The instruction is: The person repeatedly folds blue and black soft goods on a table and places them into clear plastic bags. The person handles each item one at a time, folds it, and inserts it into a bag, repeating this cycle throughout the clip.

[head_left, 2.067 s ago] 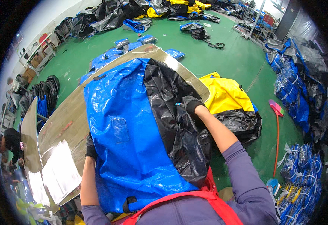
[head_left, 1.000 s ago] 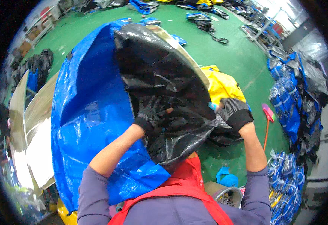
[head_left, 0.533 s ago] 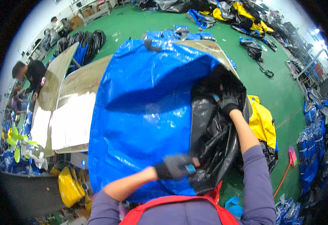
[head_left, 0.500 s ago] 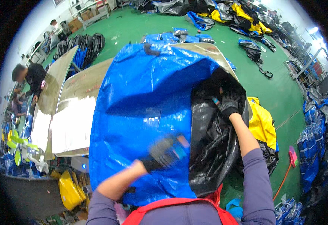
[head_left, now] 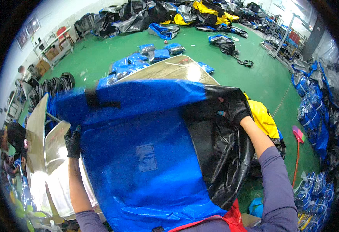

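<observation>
Over the silvery metal worktable (head_left: 169,69), seen from the head camera: large blue tarpaulin sheet (head_left: 146,154) with black plastic lining (head_left: 219,150), spread wide and covering most of the tabletop. Top edge folded toward the viewer, blurred, with a black strap (head_left: 99,103) across it. Square blue patch (head_left: 146,157) near the sheet's middle.

Left hand (head_left: 73,141), in a black glove, at the sheet's left edge, fingers closed on the blue material. Right hand (head_left: 235,110), also black-gloved, at the sheet's upper right corner, fingers curled into the black lining and gripping it. Purple sleeve (head_left: 278,185) on the right forearm; red apron (head_left: 231,220) at the sheet's near edge.

Right of the sheet: yellow tarpaulin (head_left: 264,118) hanging beside the table; pink-headed broom (head_left: 297,154) on the green floor (head_left: 254,73). Beyond the sheet: folded blue bundles (head_left: 154,54) on the floor, heaps of black and yellow sheeting (head_left: 169,13) further off. Left of the sheet: another person (head_left: 10,139), partly visible.
</observation>
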`<action>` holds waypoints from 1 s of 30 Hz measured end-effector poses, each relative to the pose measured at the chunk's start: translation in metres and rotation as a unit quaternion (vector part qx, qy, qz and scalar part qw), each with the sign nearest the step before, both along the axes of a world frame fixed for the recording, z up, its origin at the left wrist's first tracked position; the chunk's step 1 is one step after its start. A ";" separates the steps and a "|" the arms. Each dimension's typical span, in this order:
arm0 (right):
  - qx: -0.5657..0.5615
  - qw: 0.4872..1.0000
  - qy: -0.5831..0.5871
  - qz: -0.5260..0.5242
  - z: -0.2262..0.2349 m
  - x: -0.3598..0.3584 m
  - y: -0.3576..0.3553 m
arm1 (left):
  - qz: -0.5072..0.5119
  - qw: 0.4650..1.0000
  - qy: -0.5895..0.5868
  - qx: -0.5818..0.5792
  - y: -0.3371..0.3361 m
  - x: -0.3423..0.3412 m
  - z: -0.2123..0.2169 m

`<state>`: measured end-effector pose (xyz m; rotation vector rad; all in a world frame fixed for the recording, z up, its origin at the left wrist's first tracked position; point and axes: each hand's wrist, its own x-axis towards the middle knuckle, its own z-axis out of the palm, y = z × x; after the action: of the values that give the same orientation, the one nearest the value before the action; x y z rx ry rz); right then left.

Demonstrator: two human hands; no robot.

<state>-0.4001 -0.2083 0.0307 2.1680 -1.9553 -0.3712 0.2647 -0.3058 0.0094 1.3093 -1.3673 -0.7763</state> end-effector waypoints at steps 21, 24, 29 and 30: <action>0.048 0.921 -0.141 0.359 -0.018 0.113 0.072 | -0.420 0.874 -0.225 -0.095 0.041 -0.268 -0.103; -0.043 0.921 -0.179 0.343 -0.043 0.089 0.087 | -0.189 0.828 -0.512 -0.134 0.061 -0.124 -0.116; 0.072 0.938 -0.194 0.277 -0.014 0.118 0.071 | 0.212 0.531 -0.817 -0.081 0.058 0.069 0.011; 0.121 0.944 -0.154 0.265 0.000 0.129 0.070 | 0.226 0.577 -0.757 -0.210 0.042 0.074 0.044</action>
<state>-0.2707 -0.1384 0.0310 2.9443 -1.4081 -0.1946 0.3383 -0.2636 0.0532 1.7587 -2.0249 1.4076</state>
